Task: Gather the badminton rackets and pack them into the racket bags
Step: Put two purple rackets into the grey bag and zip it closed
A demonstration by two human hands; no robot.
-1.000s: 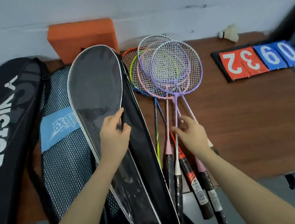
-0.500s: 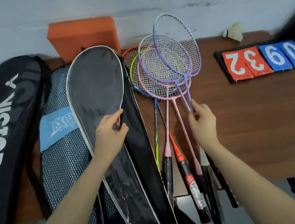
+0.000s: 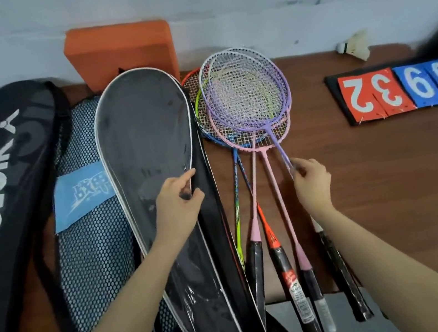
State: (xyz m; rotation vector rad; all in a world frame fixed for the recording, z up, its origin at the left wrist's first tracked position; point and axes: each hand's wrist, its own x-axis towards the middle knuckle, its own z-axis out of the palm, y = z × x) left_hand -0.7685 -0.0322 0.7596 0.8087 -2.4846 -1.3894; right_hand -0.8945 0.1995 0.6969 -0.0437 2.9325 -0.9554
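Left hand on the open racket bag, right hand on the purple racket.

The left hand (image 3: 178,204) grips the flap edge of the open black racket bag (image 3: 145,137), thumb and fingers pinching the white-piped rim. Just right of that bag lies a fan of rackets — heads overlapping, handles hanging over the table (image 3: 392,193) edge. The right hand (image 3: 312,184) pinches the shaft of the purple racket (image 3: 265,105), fingers curled round it below the head, the topmost of the fan. Left of the open bag lie a mesh bag (image 3: 91,246) and, farther left, a black Victor bag (image 3: 1,180).
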